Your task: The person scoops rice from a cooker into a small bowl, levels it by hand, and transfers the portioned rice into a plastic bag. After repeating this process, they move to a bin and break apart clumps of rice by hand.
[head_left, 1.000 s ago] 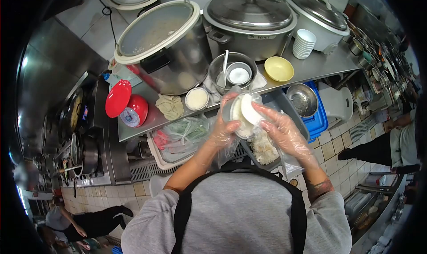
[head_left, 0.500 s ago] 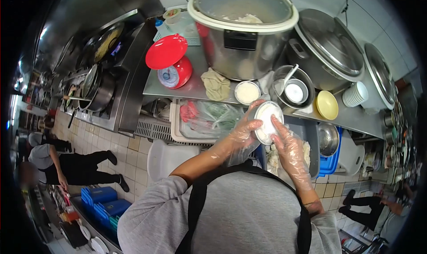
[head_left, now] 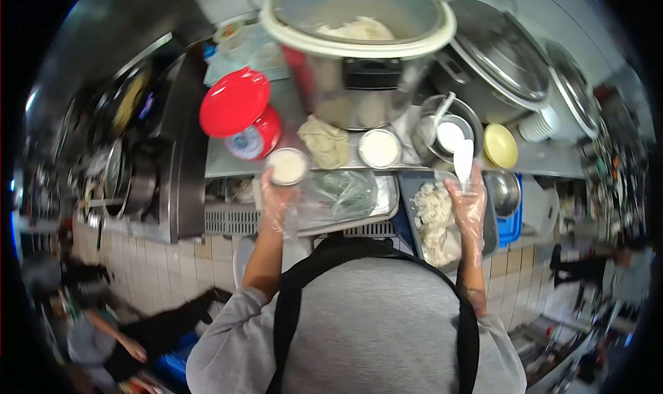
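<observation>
Grasping rice-filled bowl (head_left: 287, 167) with left hand (head_left: 277, 200), in clear plastic glove, front-left of big open rice cooker (head_left: 331, 90). Rice surface facing up. Can't tell if touching steel counter (head_left: 222, 160) or just above. Gripping white rice paddle (head_left: 463, 159) with right hand (head_left: 468, 197), also gloved, front-right of cooker, blade up. Can't make out exact finger placement, blurred.

Directly in front of cooker, on counter: second rice-filled bowl (head_left: 380, 149). Front-left of cooker: crumpled tan cloth (head_left: 323, 142). Farther left of cooker: red dial scale (head_left: 266, 133). Right of cooker: steel pot (head_left: 420, 137) with smaller bowl (head_left: 450, 137) and white-handled utensil (head_left: 445, 107) inside. Farther right of cooker: yellow bowl (head_left: 500, 146), then stacked white bowls (head_left: 539, 125).

Below counter edge, in front of cooker: tray (head_left: 391, 204) with plastic bag of greens (head_left: 349, 195). Beside that, front-right of cooker: gray tub (head_left: 490, 232) with loose rice (head_left: 434, 218).
</observation>
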### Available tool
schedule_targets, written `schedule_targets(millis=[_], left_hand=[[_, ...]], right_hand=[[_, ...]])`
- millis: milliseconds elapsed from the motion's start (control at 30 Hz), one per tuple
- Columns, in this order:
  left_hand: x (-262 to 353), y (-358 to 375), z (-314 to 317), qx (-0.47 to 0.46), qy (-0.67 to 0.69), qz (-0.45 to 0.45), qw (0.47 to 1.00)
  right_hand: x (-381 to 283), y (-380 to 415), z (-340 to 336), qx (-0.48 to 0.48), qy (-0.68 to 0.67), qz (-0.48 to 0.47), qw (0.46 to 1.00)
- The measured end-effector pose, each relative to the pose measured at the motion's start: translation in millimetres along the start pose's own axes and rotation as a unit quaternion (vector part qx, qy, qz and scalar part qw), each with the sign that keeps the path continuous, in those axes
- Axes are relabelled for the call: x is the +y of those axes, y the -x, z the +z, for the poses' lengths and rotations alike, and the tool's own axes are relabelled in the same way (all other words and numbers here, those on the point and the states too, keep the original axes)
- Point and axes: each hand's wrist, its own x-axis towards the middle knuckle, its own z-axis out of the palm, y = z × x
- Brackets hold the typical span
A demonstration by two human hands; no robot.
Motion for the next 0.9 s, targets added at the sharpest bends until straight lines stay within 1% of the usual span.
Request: schedule_targets(millis=[33,100,133,167,200,233,267,333,367,400,433,467,533,633,667,733,800,867,900], left_hand=[[5.2,-5.4,-0.7,0.012,0.007,-0.013,1.000],[8.3,-27.6,-4.9,0.006,-0.026,0.009,1.000],[4.5,-35.4,-4.7,0.004,-0.041,0.024,0.999],[3.5,-30.3,11.4,0.028,-0.100,0.011,0.994],[9.4,-13.3,41.6,0.053,-0.160,0.002,0.986],[9.1,-7.9,47.8,0.065,-0.233,0.020,0.970],[8.7,-2.3,53.9,0.080,-0.305,0.036,0.948],[2.3,-8.7,39.4,0.075,-0.467,0.127,0.872],[0.4,-12.7,29.2,0.069,-0.540,0.174,0.820],[-0.5,-16.6,10.7,0.041,-0.656,0.235,0.716],[-1.8,-11.7,22.2,0.030,-0.643,0.237,0.727],[-4.7,5.0,49.1,0.021,-0.631,0.238,0.738],[-11.2,37.8,104.3,0.015,-0.653,0.316,0.688],[-26.9,51.5,146.4,-0.048,-0.612,0.366,0.699],[-33.0,64.2,175.0,-0.091,-0.678,0.334,0.649],[-62.5,58.8,218.4,-0.252,-0.696,0.268,0.617],[-113.4,36.9,260.5,-0.386,-0.685,0.242,0.569],[-171.9,11.6,293.4,-0.468,-0.655,0.256,0.535],[-208.6,-19.7,291.9,-0.505,-0.626,0.324,0.498]], right_hand=[[6.2,-2.2,-2.6,-0.003,0.003,0.062,0.998],[15.6,-5.6,-9.1,-0.009,-0.002,0.184,0.983],[30.6,-4.3,-3.6,0.052,-0.006,0.142,0.989],[44.9,-8.9,-3.1,0.042,0.071,0.166,0.983],[59.0,-15.7,1.1,0.056,0.157,0.113,0.980],[68.7,-25.0,3.1,0.066,0.241,0.059,0.967],[68.8,-37.9,2.6,0.066,0.256,0.061,0.963],[69.4,-67.0,3.8,0.070,0.282,0.063,0.955],[76.2,-81.0,3.6,0.071,0.294,0.059,0.951],[85.8,-94.4,3.7,0.072,0.306,0.054,0.948],[93.3,-104.5,2.6,0.072,0.317,0.050,0.944],[94.8,-112.4,1.0,0.067,0.314,0.059,0.945],[93.8,-125.9,-4.0,0.054,0.308,0.073,0.947],[108.5,-123.3,-13.1,0.106,0.245,0.035,0.963],[98.3,-121.2,-18.2,0.118,0.215,0.067,0.967],[88.7,-108.2,-30.7,0.135,0.167,0.113,0.970],[97.9,-91.3,-39.7,0.145,0.093,0.156,0.973],[105.3,-73.9,-51.8,0.144,0.015,0.206,0.968],[108.1,-64.8,-59.2,0.145,-0.024,0.230,0.962]])
